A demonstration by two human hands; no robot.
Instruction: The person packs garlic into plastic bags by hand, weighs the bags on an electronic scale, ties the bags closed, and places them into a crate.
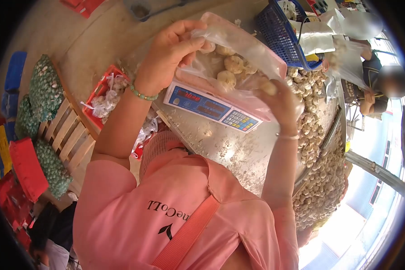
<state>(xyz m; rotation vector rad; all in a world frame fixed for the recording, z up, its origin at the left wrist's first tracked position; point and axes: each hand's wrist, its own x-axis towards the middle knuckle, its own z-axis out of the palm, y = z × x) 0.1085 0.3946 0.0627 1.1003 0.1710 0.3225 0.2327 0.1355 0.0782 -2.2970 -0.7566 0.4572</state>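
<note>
Partway along, by look of it: several garlic bulbs already inside clear plastic bag, mouth untied, bag spread over pink tray of scale; red digits lit along tray's near edge. Loose garlic by table's right edge remains unbagged. Left hand pinches film between thumb and fingers near tray's far left corner; right hand half curled at tray's right edge, blurred, grip cannot be told. Film thin, crinkled, translucent; bulbs rounded, off-white; tabletop smooth, strewn with dry flakes.
</note>
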